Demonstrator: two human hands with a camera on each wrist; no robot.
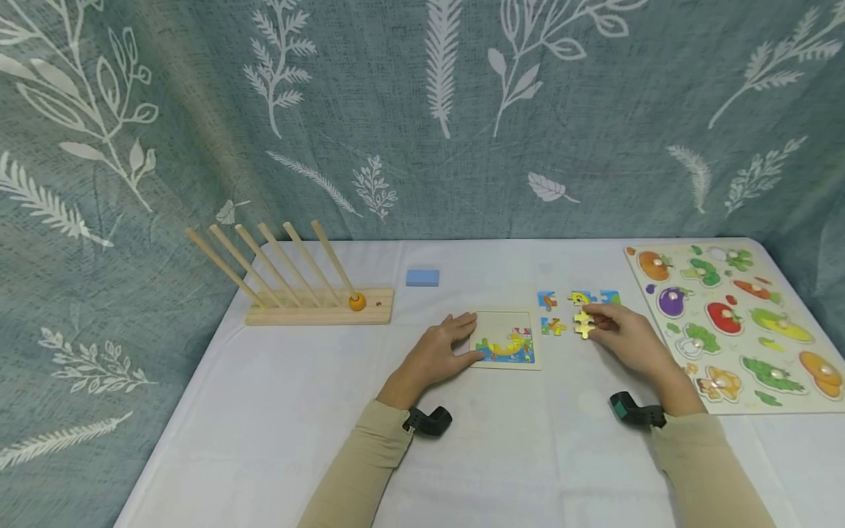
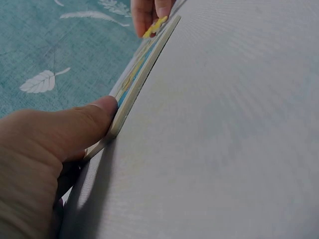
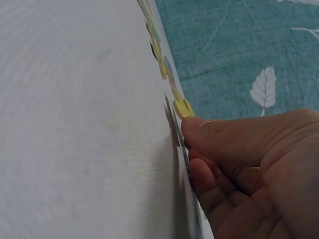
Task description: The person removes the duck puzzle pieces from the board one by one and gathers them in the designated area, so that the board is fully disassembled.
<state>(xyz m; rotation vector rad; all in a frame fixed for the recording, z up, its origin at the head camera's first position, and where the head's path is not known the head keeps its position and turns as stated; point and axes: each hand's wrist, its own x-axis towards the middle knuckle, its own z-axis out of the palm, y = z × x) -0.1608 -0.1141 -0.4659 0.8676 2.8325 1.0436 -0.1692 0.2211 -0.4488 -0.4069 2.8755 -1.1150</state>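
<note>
A square wooden jigsaw tray (image 1: pixel 505 368) lies on the table, its lower part filled with blue and yellow pieces (image 1: pixel 505 352). My left hand (image 1: pixel 439 352) holds its left side, fingers at the upper left and thumb near the lower corner. In the left wrist view the thumb (image 2: pixel 94 119) rests on the tray's corner. Right of the tray, my right hand (image 1: pixel 623 337) pinches a yellow jigsaw piece (image 1: pixel 583 323) between thumb and fingers; in the right wrist view the piece (image 3: pixel 183 105) sticks out past the thumb tip. Several loose jigsaw pieces (image 1: pixel 553 326) lie between tray and right hand.
A large vegetable peg puzzle board (image 1: pixel 719 359) lies at the right, partly behind the right wrist. At the left stands a wooden base (image 1: pixel 317 315) with several slanted rods and an orange bead (image 1: pixel 357 301). A blue block (image 1: pixel 422 278) lies behind the tray.
</note>
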